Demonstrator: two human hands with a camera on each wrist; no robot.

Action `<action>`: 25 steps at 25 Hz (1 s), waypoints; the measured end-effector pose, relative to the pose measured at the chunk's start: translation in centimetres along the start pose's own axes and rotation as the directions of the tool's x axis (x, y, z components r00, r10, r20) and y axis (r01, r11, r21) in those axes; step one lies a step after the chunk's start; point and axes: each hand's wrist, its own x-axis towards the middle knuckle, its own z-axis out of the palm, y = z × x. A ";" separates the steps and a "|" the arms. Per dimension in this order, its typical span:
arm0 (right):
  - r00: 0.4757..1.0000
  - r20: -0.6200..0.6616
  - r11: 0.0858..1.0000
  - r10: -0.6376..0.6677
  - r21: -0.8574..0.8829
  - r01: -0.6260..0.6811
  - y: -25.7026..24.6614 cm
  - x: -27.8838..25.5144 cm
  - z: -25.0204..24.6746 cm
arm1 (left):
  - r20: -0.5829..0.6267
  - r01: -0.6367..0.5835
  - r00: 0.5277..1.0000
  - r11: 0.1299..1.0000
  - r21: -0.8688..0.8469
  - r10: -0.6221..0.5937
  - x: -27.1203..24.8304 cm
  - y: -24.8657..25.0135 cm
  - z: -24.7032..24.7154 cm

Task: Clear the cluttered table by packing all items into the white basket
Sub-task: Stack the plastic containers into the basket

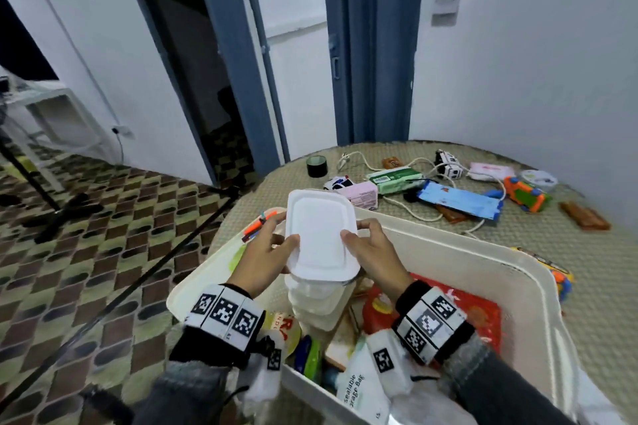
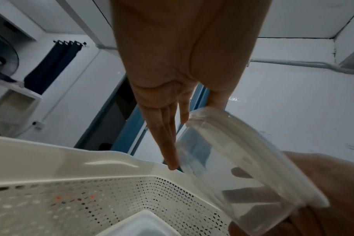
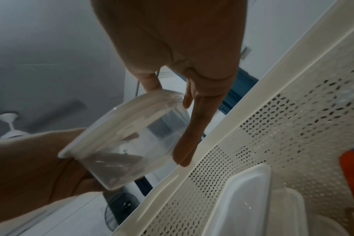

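Head view: clear plastic container (image 1: 319,238) with a white lid, held above the near-left part of the white basket (image 1: 538,290), lid up and tilted a little. Left hand (image 1: 267,257) grips its left side, thumb on the lid edge, fingers down the wall; right hand (image 1: 371,252) grips the right side likewise. Left wrist view: fingers (image 2: 168,143) lie straight along the clear wall of the container (image 2: 232,162), thumb at the lid rim, with the other hand's fingers visible through the plastic. Right wrist view shows the same hold mirrored on the container (image 3: 121,137), fingers (image 3: 189,135) pointing down toward the perforated basket wall (image 3: 263,143). Directly below the held container, more stacked white containers (image 1: 316,304) sit inside the basket, beside a red packet (image 1: 442,314) and a resealable bag (image 1: 359,390). Orange markers (image 1: 259,222) lie just past the basket's left rim. Farther back on the tabletop (image 1: 604,272): black tape roll (image 1: 317,166), pink box (image 1: 359,195), green packet (image 1: 395,179), blue mask (image 1: 461,202), orange toy car (image 1: 524,194), white cables (image 1: 414,210).
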 end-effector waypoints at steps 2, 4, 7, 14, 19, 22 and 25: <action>1.000 -0.003 1.000 0.014 -0.017 -0.014 -0.1 -0.2 -0.1 | 0.030 -0.010 0.999 1.000 0.007 0.010 1.0 -0.5 0.0; 0.999 -0.003 0.998 0.033 -0.048 -0.033 0.0 -0.1 -0.1 | 0.071 -0.005 0.997 1.000 0.007 0.004 1.9 -1.0 -0.1; 0.999 -0.009 0.993 0.041 -0.106 -0.042 0.6 0.8 -0.6 | 0.183 0.035 0.983 0.999 0.002 -0.035 4.0 -1.5 -0.5; 0.992 -0.093 0.948 0.081 -0.301 -0.106 2.3 2.1 -1.7 | 0.404 0.030 0.912 0.994 0.102 -0.069 8.8 -3.2 0.1; 0.986 -0.138 0.895 0.095 -0.422 -0.146 3.4 2.2 -1.6 | 0.458 0.012 0.886 0.990 0.144 -0.077 10.0 -5.0 1.1; 0.973 -0.177 0.882 0.145 -0.423 -0.209 4.1 2.4 -1.0 | 0.442 -0.035 0.893 0.968 0.250 -0.081 11.0 -6.7 1.4; 0.967 -0.192 0.869 0.167 -0.436 -0.236 4.3 2.9 0.2 | 0.417 -0.058 0.906 0.955 0.290 -0.072 11.6 -8.1 1.4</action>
